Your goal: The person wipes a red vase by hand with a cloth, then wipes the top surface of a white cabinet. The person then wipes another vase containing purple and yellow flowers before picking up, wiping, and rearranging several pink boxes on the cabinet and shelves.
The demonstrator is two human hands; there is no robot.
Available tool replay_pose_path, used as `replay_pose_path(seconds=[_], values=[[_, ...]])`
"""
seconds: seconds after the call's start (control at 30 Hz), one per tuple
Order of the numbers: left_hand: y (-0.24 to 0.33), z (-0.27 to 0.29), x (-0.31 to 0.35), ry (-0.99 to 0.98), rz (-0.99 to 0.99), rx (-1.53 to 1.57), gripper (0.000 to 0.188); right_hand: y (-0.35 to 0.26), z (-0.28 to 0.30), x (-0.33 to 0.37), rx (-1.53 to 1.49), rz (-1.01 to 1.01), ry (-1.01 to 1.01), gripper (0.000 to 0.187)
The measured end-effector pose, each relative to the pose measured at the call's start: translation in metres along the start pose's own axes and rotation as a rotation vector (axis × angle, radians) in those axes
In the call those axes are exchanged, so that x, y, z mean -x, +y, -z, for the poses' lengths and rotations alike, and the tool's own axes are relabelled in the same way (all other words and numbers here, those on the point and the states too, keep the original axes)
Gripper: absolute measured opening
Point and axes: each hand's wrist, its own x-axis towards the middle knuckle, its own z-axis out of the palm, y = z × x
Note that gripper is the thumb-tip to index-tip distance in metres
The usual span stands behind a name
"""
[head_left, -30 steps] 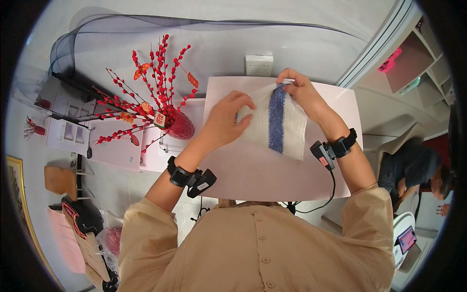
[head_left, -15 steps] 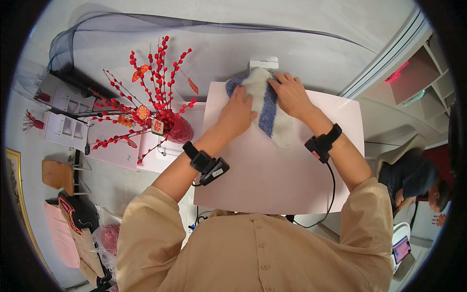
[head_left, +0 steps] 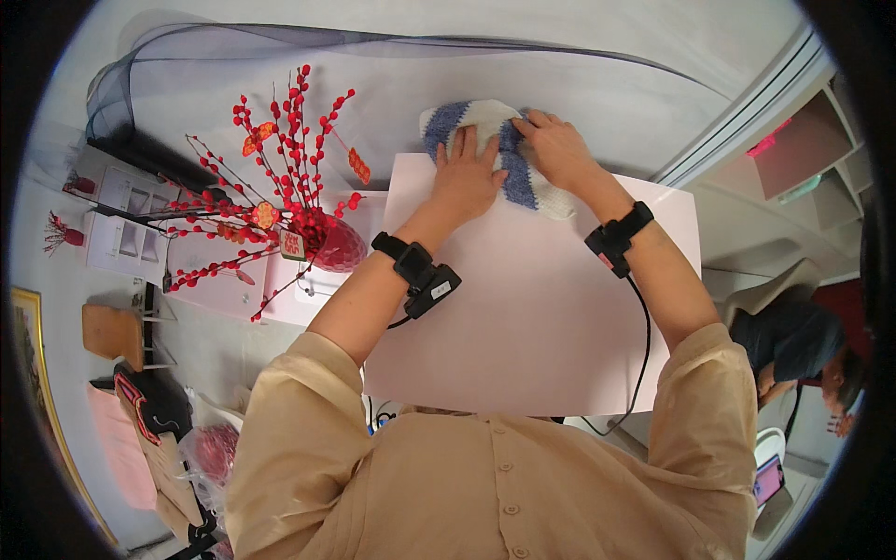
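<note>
A knitted cloth point(head_left: 520, 173) with blue and white stripes lies over the far edge of the pale pink table point(head_left: 523, 317), its upper part against the wall. My left hand point(head_left: 469, 175) rests flat on the cloth's left part, fingers spread and pointing away from me. On the cloth's right side is my right hand point(head_left: 558, 154), with its fingers bent over the material and closed on it; the thumb is largely hidden. Each wrist wears a black strap with a small device, and a cable hangs from the right one.
To the left stands a red vase point(head_left: 338, 245) of red-berried branches point(head_left: 303, 140), close to my left forearm. A brown chair point(head_left: 112, 334) is further left. On the right are open shelves point(head_left: 803, 159) and a seated person point(head_left: 793, 336), with a tablet point(head_left: 769, 480) below.
The cloth has moved up and away from me and now covers the white box at the wall. My left hand has spread out flat on it; both hands sit further from me.
</note>
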Motion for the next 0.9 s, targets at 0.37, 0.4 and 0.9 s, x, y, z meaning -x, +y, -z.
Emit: replay_pose_path(seconds=[0.37, 0.4, 0.9], values=[[0.029, 0.002, 0.009, 0.046, -0.266, 0.144, 0.032, 0.025, 0.028, 0.050, -0.185, -0.112, -0.003, 0.030], [0.024, 0.005, 0.013, 0.026, -0.309, 0.111, 0.025, 0.017, 0.041, 0.053, -0.275, -0.134, 0.002, 0.032], [0.022, 0.067, 0.168, -0.162, -0.382, 0.360, 0.043, -0.058, 0.093, 0.152, -0.005, -0.119, -0.103, 0.042]])
